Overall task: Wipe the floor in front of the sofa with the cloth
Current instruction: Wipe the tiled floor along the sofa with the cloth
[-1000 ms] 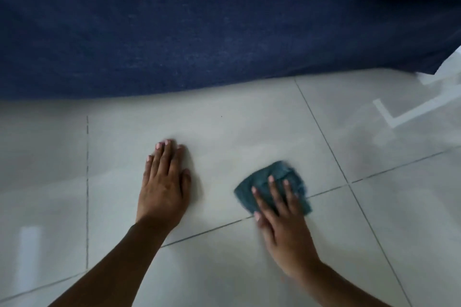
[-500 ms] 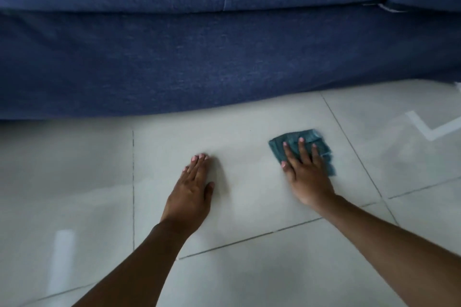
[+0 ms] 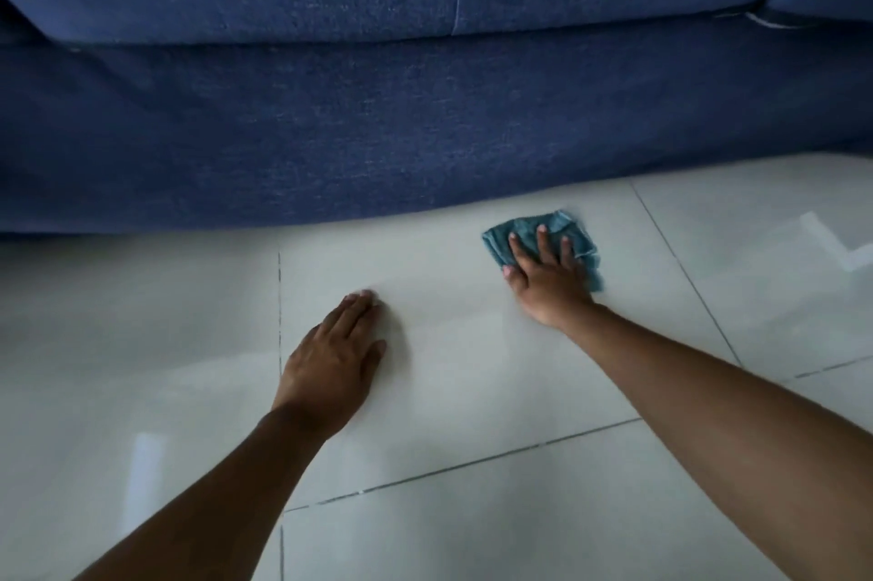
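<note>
A small teal cloth (image 3: pixel 524 228) lies flat on the pale tiled floor (image 3: pixel 472 368), just in front of the blue sofa (image 3: pixel 425 117). My right hand (image 3: pixel 550 273) presses down on the cloth with fingers spread, covering its near half. My left hand (image 3: pixel 330 363) rests palm down on the bare tile to the left, fingers together, holding nothing. Both forearms reach in from the bottom of the view.
The sofa's base runs across the whole width and meets the floor close beyond the cloth. Dark grout lines cross the tiles. A bright window reflection (image 3: pixel 841 245) shows on the floor at the right.
My right hand has pushed the cloth forward, away from me and up to the sofa's edge. The left hand stays planted on the tile. The view has tilted up, showing more sofa.
</note>
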